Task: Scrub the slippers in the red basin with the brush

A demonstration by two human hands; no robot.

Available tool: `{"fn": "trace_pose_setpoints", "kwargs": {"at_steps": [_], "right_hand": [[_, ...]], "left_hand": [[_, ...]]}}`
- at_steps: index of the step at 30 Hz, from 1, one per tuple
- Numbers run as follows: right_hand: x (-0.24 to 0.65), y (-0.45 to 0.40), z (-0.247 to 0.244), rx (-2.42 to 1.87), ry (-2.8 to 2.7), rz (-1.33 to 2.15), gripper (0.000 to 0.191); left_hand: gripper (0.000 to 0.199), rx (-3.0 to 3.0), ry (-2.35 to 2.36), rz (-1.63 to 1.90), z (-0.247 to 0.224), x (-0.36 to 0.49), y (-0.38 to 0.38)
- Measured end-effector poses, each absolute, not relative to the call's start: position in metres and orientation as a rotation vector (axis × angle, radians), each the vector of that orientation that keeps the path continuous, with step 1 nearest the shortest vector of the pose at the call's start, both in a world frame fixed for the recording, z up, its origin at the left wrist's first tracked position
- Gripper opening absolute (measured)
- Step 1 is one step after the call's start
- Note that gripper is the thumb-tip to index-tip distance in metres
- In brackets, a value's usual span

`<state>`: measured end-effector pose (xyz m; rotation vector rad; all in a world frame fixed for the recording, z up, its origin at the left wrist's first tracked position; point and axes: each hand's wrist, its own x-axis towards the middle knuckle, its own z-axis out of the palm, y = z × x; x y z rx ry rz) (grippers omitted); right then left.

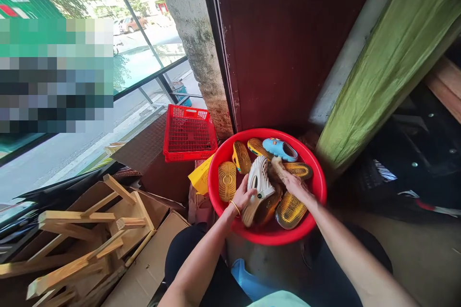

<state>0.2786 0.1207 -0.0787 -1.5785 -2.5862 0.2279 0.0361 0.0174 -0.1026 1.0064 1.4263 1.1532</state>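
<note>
Now white shoe pinched in left hand; right hand beside, grip unclear.

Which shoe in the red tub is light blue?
The clog at the far rim of the tub, right of a yellow-soled shoe; it is the only blue one showing, with its foot opening in view.

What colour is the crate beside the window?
The crate is red, a plain colour throughout, as the head view shows.

The basin is red, the clog light blue.
</note>
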Motion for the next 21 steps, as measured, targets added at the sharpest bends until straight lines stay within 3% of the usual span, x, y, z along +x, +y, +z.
{"fn": "trace_pose_setpoints", "kwargs": {"at_steps": [5,12,17,21], "right_hand": [[0.255,0.101,-0.061,-1.439,-2.672,0.159,0.057],[0.231,0.115,-0.041,-1.654,-2.615,0.108,0.061],[0.237,0.101,-0.045,-1.356,-2.775,0.159,0.064],[0.250,0.113,-0.053,-1.505,-2.611,0.248,0.055]], "left_hand": [[0.114,1.161,1.362,1.110,-0.103,0.039,0.010],[0.113,1.139,1.345,1.129,-0.099,0.042,0.013],[0.113,1.129,1.262,1.163,-0.101,0.043,0.014],[0.117,1.159,1.251,1.148,-0.102,0.044,0.014]]}}
